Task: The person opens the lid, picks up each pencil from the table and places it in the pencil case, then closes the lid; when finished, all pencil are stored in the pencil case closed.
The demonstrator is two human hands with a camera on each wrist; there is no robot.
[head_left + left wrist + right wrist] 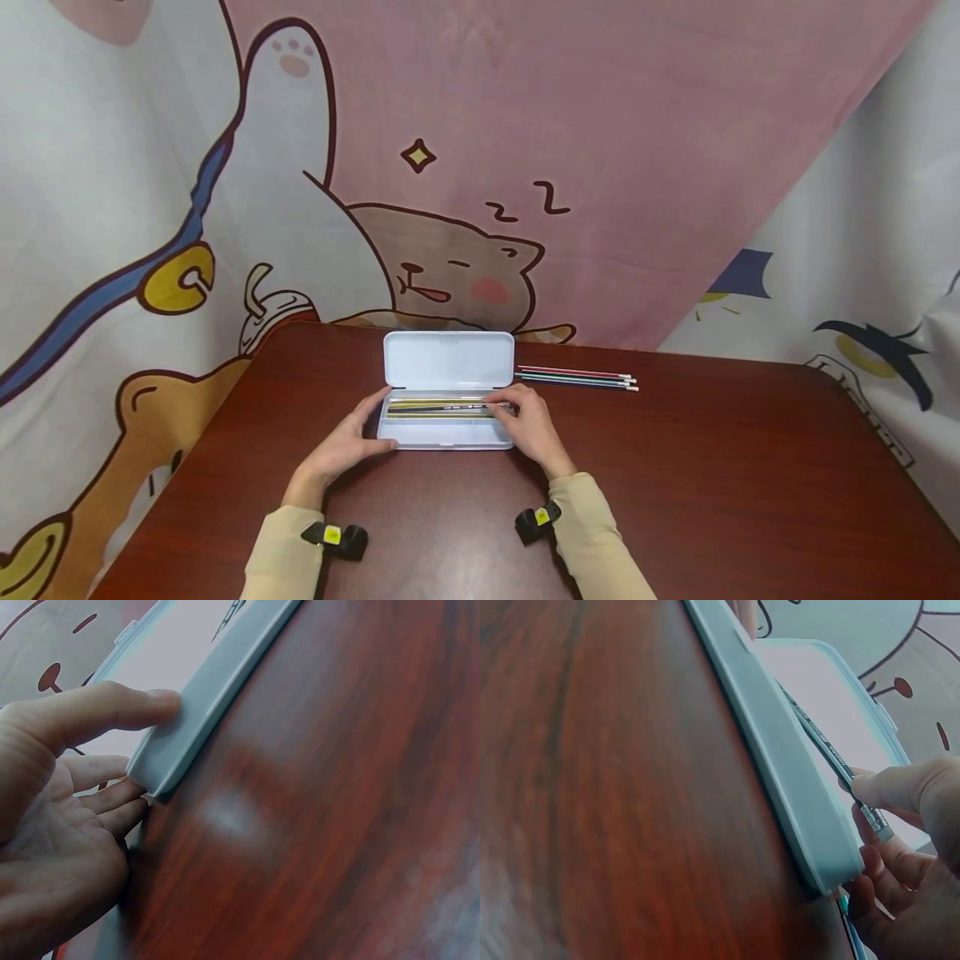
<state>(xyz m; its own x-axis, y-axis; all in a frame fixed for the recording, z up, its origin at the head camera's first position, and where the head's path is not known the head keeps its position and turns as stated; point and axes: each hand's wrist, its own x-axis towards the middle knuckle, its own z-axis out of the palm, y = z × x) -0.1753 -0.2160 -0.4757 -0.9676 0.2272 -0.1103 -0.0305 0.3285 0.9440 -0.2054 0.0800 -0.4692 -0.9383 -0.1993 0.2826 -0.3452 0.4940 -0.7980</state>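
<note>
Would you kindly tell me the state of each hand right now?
Left hand: closed, holding the left end of the open pencil case.
Right hand: closed, pinching a dark pencil near one end.

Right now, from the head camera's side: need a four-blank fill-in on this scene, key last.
1. The right hand pinches an eraser-tipped ____.
2. The left hand holds the white case at its ____ end.
3. The lid is ____, not closed.
4. Loose pencils lie to the case's ____.

Missing: pencil; left; open; right.
</note>
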